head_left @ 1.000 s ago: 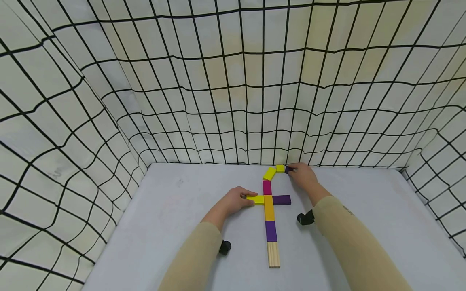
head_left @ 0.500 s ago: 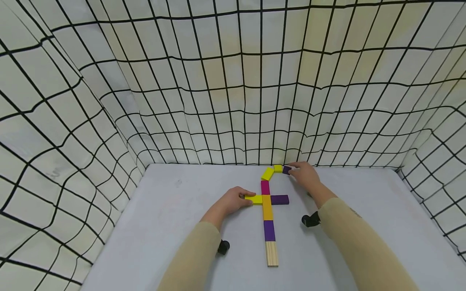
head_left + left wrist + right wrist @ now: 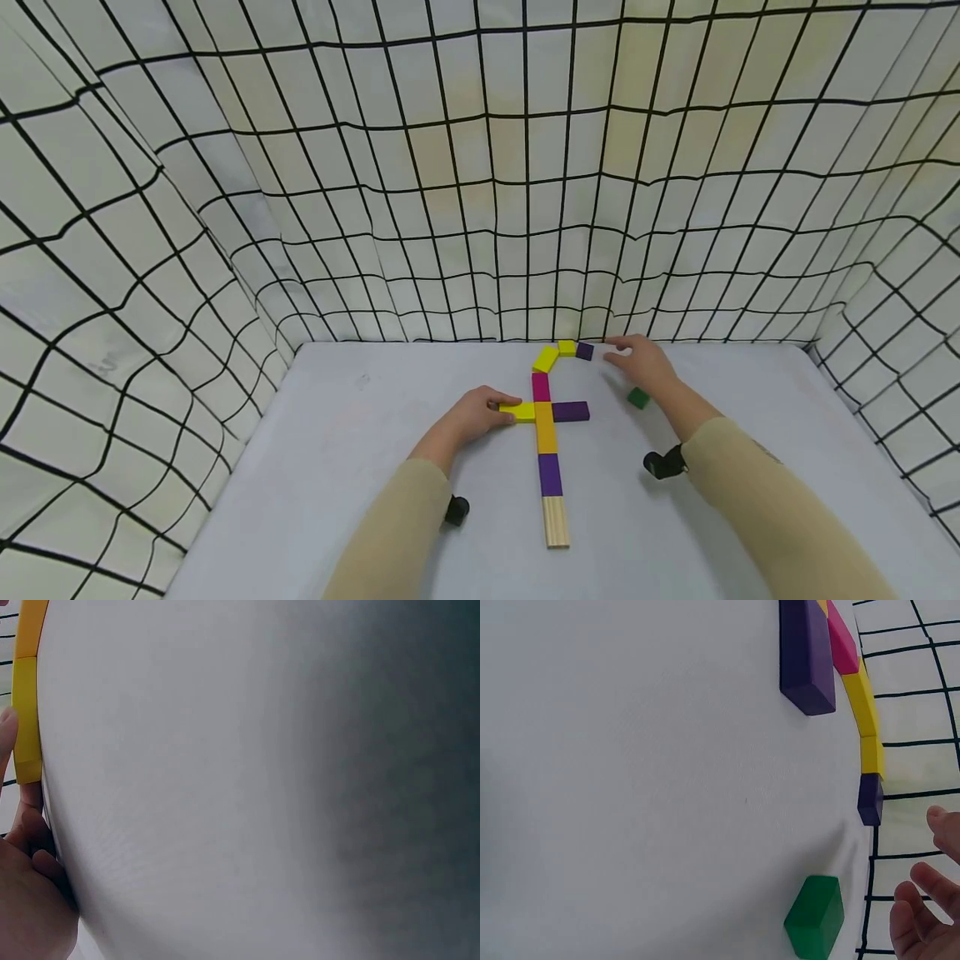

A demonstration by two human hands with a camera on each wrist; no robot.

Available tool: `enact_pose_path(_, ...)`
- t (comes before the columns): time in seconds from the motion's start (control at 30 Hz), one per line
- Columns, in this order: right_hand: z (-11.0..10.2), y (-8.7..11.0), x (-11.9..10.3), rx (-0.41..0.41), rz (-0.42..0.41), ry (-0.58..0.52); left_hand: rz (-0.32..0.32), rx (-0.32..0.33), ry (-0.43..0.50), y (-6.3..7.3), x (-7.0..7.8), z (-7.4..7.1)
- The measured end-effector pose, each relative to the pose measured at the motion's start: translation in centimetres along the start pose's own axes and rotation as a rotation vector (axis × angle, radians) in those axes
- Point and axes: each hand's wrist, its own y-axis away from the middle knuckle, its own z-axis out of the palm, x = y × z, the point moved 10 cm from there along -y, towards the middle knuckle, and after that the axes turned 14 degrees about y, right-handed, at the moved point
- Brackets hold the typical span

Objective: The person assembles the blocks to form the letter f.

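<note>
My left hand (image 3: pixel 474 414) pinches a yellow block (image 3: pixel 519 412) between thumb and fingers, its inner end meeting an orange block (image 3: pixel 545 427). In the left wrist view a fingertip presses the side of that yellow block (image 3: pixel 25 712). Near the far edge, my right hand (image 3: pixel 647 367) hovers with fingers spread, holding nothing. Just left of its fingertips lies a small purple block (image 3: pixel 585 352), touching a small yellow block (image 3: pixel 566 348). Below the right palm sits a green block (image 3: pixel 638 397), plainer in the right wrist view (image 3: pixel 815 917).
A slanted yellow block (image 3: pixel 545 359) and a pink block (image 3: pixel 541 387) join the curve to the orange block. A longer purple block (image 3: pixel 571 411) extends right. Another purple block (image 3: pixel 550 474) and pale wooden pieces (image 3: pixel 556 522) continue downward. Black netting (image 3: pixel 480 275) surrounds the white table (image 3: pixel 322 467).
My right hand has let go of the small purple block and drawn away to the right, bringing the green block into sight. The left hand stays on the yellow block. The head view has shifted slightly.
</note>
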Motion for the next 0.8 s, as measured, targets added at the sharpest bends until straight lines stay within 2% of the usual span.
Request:
enact_pose_path(0.17, -0.2, 0.8, 0.6, -0.017, -0.024, 0.020, 0.002, 0.001, -0.004, -0.1, -0.2, -0.1)
enact_pose_path(0.5, 0.8, 3.2, 3.3, -0.155, -0.010, -0.001, -0.001, 0.007, 0.005, 0.1, -0.1, -0.2)
enact_pose_path(0.8, 1.8, 4.4, 5.6, -0.219, -0.023, -0.036, -0.001, 0.002, 0.011, 0.3, 0.2, -0.1)
